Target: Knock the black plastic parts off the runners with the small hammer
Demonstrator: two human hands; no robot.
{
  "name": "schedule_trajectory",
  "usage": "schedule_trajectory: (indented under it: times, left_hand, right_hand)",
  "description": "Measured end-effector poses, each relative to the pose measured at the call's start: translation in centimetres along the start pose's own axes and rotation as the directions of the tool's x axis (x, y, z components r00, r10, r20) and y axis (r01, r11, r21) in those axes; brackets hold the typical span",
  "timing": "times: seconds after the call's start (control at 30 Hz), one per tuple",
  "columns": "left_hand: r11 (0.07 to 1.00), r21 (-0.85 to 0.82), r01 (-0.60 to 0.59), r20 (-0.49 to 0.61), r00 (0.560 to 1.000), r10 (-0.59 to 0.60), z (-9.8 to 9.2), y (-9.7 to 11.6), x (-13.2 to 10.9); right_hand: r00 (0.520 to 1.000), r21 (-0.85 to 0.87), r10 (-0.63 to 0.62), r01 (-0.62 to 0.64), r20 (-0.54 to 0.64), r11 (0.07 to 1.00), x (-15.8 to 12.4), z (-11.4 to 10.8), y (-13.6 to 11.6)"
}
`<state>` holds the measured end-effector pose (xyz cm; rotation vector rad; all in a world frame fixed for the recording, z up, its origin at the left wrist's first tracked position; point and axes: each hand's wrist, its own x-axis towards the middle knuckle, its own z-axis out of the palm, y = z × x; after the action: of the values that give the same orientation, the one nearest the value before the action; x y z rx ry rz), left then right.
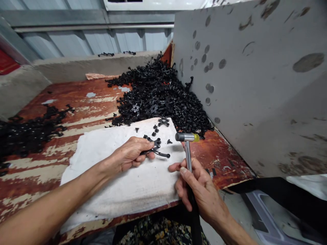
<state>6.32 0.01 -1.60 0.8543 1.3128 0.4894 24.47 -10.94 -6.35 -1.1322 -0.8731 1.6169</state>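
Room was nearside on cloth; pile crowded far edge. Left hand pinched part: black, crossed, one arm curved. Right hand gripped hammer.

2 bare hands, bare forearms; dark, yellow-flowered clothing.

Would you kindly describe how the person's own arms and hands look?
The left hand and right hand are ungloved, with no ring, watch or bracelet visible. The left forearm and right forearm are bare, with no sleeve in view. Dark floral fabric with yellowish and pale blossoms shows below the hands.
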Motion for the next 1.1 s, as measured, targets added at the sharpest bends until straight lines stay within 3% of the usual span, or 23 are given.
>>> schedule_trajectory:
  times: [0.87, 1.1]
  left_hand:
    - [1.000, -0.011, 0.007, 0.049, 0.999, -0.006, -0.44, 0.14, 0.24]
    - [0.999, 0.024, 0.026, 0.005, 1.000, -0.027, -0.13, 0.24, 0.24]
  right_hand:
    - [1.000, 0.030, -0.011, 0.011, -0.010, 0.999, 0.16, 0.05, -0.05]
    - [1.000, 0.016, 0.004, -0.004, -0.003, 1.000, 0.18, -0.07, -0.03]
